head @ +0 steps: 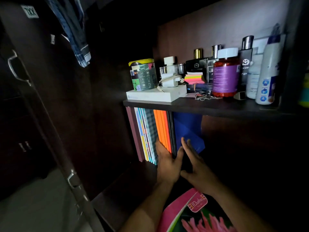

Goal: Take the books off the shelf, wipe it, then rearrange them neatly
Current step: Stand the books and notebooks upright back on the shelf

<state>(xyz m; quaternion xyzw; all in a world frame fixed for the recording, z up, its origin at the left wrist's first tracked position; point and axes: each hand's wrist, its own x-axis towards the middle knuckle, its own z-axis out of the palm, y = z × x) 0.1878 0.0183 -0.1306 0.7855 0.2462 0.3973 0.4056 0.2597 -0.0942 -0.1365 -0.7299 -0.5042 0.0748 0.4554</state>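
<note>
The books (pixel 150 134) stand upright in a row on the lower shelf (pixel 117 195), packed against its left wall: a maroon one, several pale and checked ones, an orange set (pixel 163 129), a thin black one (pixel 173 133), and a blue folder (pixel 189 129) that leans at the right end. Their long axes run up and down, spines toward the person.

Both hands are at the foot of the orange and black books. The left hand (pixel 166 163) comes in from the left, its fingers straight and slipped beside the orange set, thumb lying across the front of the black book. The right hand (pixel 195 166) comes in from the right, fingers straight and close together, flat against the blue folder just beside the black book – nothing is pinched. The books lie directly ahead of and between the two hands, which are about equally near.

The row looks already stood up, so this reads as the squaring-up stage – pressing the group together from both sides. The open space to the right of the folder is where it could tip.

A pink flowered book (pixel 194 215) lies low in view near the forearms. The upper shelf (pixel 200 106) carries bottles, a tin and a white box.
</note>
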